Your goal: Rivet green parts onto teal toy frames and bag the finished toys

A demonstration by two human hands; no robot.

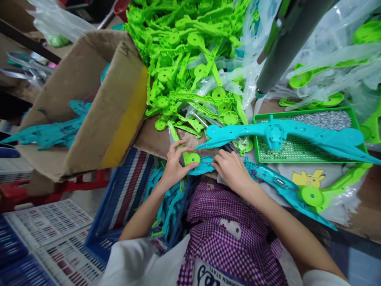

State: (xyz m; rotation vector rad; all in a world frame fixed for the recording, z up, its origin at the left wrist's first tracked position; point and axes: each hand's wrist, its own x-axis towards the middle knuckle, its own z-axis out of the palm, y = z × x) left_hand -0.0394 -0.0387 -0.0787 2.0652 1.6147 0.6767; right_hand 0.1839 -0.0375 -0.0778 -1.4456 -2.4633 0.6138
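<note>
My left hand (175, 166) is closed around the round end of a lime green plastic arm (192, 159), its thumb at the disc's edge. That disc lies against the left end of a long blue plastic shell (203, 166). On the same shell, my right hand (230, 169) is closed, with fingertips pinched at its edge. Thin wires run along the shell to the right of this hand. Another green arm (312, 196) sits at the shell's right end. Just beyond my hands, a second blue shell (253, 130) rests across a green tray (306, 161).
Small metal screws (330, 118) lie in the tray. A heap of green arms (178, 63) covers the back of the table. At left stands a cardboard box (119, 107) with blue parts. A dark tool (285, 43) hangs at upper right. A blue crate (101, 222) is below.
</note>
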